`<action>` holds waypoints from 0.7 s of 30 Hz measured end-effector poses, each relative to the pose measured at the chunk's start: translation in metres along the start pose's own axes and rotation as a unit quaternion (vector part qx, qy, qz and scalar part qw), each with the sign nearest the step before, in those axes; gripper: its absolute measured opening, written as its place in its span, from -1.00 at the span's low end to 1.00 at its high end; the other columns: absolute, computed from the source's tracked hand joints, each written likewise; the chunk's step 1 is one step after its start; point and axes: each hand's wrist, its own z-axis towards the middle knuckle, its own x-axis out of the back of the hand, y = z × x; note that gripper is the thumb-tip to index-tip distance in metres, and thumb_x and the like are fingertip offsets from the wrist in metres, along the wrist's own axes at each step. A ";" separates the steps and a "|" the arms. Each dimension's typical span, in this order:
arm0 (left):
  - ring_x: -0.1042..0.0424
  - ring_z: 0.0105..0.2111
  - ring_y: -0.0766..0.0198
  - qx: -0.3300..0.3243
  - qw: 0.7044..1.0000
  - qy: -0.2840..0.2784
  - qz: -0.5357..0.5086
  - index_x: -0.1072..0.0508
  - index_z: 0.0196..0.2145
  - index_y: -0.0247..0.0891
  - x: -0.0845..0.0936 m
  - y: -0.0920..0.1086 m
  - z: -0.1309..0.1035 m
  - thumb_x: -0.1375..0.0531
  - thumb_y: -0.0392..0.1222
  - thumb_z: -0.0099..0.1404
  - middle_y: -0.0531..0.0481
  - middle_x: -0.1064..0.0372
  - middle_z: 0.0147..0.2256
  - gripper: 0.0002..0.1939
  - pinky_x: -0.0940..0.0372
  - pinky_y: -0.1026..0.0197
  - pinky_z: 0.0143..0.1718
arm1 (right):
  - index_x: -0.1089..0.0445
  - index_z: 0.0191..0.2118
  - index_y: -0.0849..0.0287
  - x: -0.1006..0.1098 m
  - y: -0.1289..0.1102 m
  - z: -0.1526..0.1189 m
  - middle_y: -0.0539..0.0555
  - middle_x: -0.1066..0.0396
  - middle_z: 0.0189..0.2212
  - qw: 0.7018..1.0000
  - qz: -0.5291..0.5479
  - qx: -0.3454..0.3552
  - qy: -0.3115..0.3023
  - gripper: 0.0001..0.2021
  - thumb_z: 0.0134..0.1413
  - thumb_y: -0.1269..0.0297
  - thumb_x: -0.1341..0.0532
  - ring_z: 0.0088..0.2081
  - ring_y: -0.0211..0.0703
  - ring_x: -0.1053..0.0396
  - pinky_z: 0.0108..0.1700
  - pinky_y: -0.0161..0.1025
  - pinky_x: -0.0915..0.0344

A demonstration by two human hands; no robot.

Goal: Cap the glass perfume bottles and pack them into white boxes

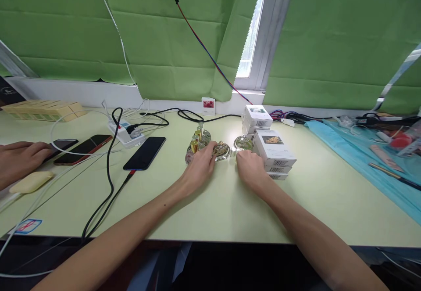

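Observation:
My left hand is closed at the edge of a small round glass bottle with gold-coloured trim, its fingertips against the bottle's left side. Just left of that hand, several similar glass bottles with gold caps stand in a row running away from me. My right hand is curled, knuckles up, over the near side of another round glass bottle; its fingertips are hidden beneath. Right beside it rises a stack of white boxes with a flower picture on top, and a second white stack stands behind.
Another person's hand rests at the left, by two phones and a cream-coloured mouse-like object. A phone on a cable lies near a power strip. Yellow boxes sit far left; blue sheeting covers the right.

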 end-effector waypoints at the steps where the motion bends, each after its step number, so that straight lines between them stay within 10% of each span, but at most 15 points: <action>1: -0.43 -0.40 0.17 0.002 1.000 -0.003 -0.003 -0.26 0.10 -0.18 0.000 0.000 0.000 0.01 -0.28 0.44 -0.05 -0.46 -0.25 -0.70 -0.23 0.18 -0.30 | -0.45 0.04 0.37 0.000 0.000 0.000 0.40 -0.48 -0.02 1.000 -0.001 0.002 -0.004 -0.65 0.20 0.68 -0.09 0.04 0.09 -0.54 -0.10 -0.22 -0.46; 21: -0.40 -0.43 0.21 -0.003 1.000 0.003 0.006 -0.26 0.09 -0.20 0.000 0.005 -0.001 -0.04 -0.22 0.44 -0.07 -0.47 -0.19 -0.72 -0.22 0.19 -0.29 | -0.56 -0.11 0.39 0.000 -0.016 -0.022 0.42 -0.56 -0.19 0.999 -0.037 0.021 -0.034 -0.65 0.14 0.70 -0.09 -0.09 0.17 -0.58 -0.23 -0.11 -0.45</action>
